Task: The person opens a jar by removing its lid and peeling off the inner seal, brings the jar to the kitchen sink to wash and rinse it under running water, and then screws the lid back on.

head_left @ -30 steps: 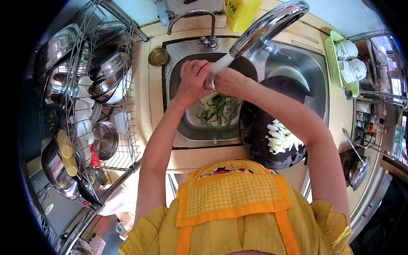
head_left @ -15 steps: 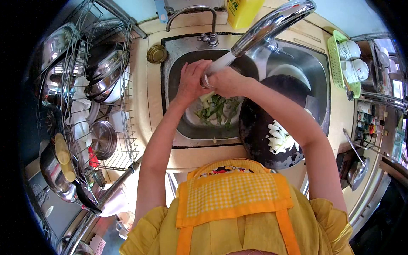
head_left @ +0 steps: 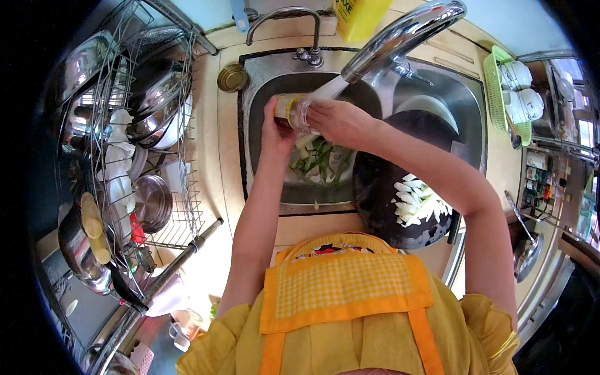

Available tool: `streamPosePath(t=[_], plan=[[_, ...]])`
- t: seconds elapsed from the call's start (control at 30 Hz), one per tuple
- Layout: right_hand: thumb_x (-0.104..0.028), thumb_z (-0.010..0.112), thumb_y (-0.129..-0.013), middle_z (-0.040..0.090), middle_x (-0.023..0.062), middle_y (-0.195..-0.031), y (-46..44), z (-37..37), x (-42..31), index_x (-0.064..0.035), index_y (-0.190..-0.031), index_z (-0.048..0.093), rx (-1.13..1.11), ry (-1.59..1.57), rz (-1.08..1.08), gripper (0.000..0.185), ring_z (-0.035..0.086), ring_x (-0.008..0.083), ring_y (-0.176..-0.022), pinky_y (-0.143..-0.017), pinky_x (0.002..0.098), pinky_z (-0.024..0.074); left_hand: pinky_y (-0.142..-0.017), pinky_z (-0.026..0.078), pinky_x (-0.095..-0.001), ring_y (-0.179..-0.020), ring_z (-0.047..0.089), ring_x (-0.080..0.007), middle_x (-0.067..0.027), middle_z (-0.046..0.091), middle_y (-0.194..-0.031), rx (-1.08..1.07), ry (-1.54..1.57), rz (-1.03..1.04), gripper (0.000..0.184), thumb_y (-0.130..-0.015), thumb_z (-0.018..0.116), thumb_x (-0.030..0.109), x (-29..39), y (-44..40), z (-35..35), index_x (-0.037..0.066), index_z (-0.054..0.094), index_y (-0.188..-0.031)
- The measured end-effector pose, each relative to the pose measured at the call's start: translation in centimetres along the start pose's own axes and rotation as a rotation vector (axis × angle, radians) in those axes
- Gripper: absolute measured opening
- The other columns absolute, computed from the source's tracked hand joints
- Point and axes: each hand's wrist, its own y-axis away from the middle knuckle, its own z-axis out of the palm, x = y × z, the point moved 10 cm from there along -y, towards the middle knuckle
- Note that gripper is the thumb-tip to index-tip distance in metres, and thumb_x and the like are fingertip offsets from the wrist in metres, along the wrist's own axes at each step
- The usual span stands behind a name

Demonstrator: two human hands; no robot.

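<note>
Over the left sink basin (head_left: 265,187), my left hand (head_left: 274,128) is closed around a labelled glass jar (head_left: 289,112) lying on its side. The jar's clear mouth points right, and the fingers of my right hand (head_left: 340,122) are bent against its rim. Water from the large chrome faucet (head_left: 400,40) runs down onto the right hand and the jar mouth. Below the hands, green vegetable peels (head_left: 322,159) lie in the basin. To the right, white cut pieces (head_left: 415,203) rest on a dark round board or pan (head_left: 381,181) set across the sink.
A round gold-coloured lid or tin (head_left: 232,78) sits left of the sink. A wire dish rack (head_left: 178,212) with pots and ladles fills the left side. A thinner tap (head_left: 312,37) and a yellow bottle (head_left: 359,19) stand behind. A green basket (head_left: 494,87) holds white cups.
The jar has come into clear view as my left hand turned and moved slightly down and left. My right hand has shifted right, from beside the left hand to the jar's mouth.
</note>
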Motion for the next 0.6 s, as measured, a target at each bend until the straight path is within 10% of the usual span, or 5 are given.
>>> streamPosePath(t=[0.17, 0.47, 0.6], plan=[[-0.019, 0.057, -0.076, 0.061, 0.0019, -0.108, 1.9, 0.2, 3.6, -0.0102, -0.111, 0.06, 0.295, -0.828, 0.429, 0.035, 0.054, 0.019, -0.102, -0.095, 0.036, 0.0376, -0.081, 0.05, -0.0373, -0.093, 0.061, -0.0198, -0.0046, 0.061, -0.102, -0.003, -0.095, 0.098, 0.037, -0.082, 0.066, 0.035, 1.2, -0.6, 0.1, 0.009, 0.055, -0.107], [-0.017, 0.061, -0.075, 0.057, 0.0017, -0.094, 1.5, 0.6, 2.5, -0.012, -0.099, 0.062, -0.25, -0.003, 0.34, 0.025, 0.056, 0.0178, -0.087, -0.061, 0.0302, 0.0462, -0.071, 0.054, -0.0358, -0.086, 0.063, -0.0193, -0.0053, 0.061, -0.099, -0.013, -0.228, 0.046, 0.035, -0.082, 0.066, 0.032, 0.7, -1.4, 0.5, 0.011, 0.055, -0.107], [-0.014, 0.059, -0.077, 0.06, 0.0046, -0.092, 1.4, 6.7, 2.1, -0.0107, -0.101, 0.061, -0.282, -0.311, 0.437, 0.024, 0.064, 0.0204, -0.073, -0.05, 0.0348, 0.0514, -0.07, 0.055, -0.0338, -0.085, 0.063, -0.0197, -0.0068, 0.061, -0.097, 0.005, -0.271, 0.157, 0.038, -0.079, 0.069, 0.03, 1.9, -1.3, 1.3, 0.008, 0.054, -0.107]])
